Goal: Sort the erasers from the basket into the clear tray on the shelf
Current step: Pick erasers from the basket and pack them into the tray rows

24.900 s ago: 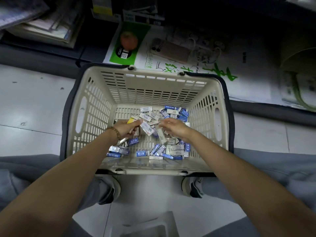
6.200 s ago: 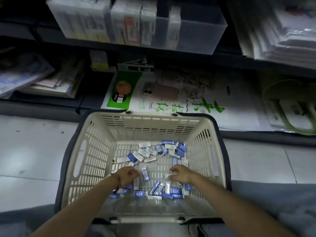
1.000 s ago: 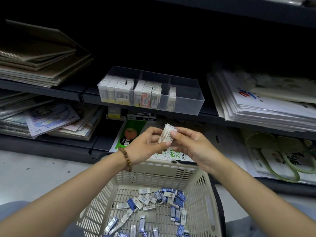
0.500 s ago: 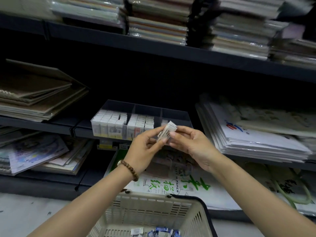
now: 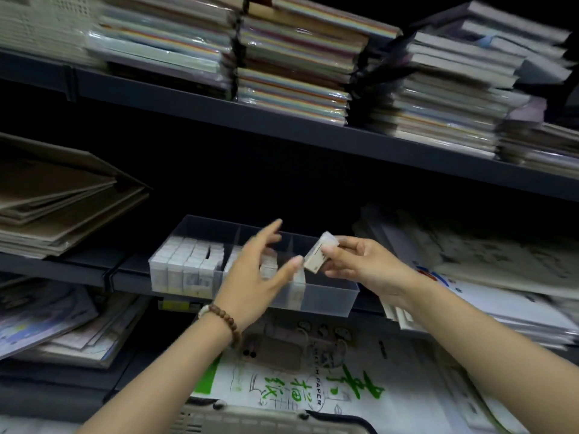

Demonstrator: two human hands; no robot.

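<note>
Above the clear plastic divided tray on the dark shelf, small white wrapped erasers are pinched in the right hand for slotting, while the left hand is spread empty beside them.

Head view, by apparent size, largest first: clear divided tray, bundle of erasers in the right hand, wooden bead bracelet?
1. Clear divided plastic tray on the dark shelf.
2. Brown wooden bead bracelet and white eraser bundle look alike; the bracelet sits nearer the camera, so unranked.

1. Wrapped paper stacks fill the top shelf.
2. Brown folders lie stacked at left.
3. A printed paper package sits below, green characters showing.
</note>
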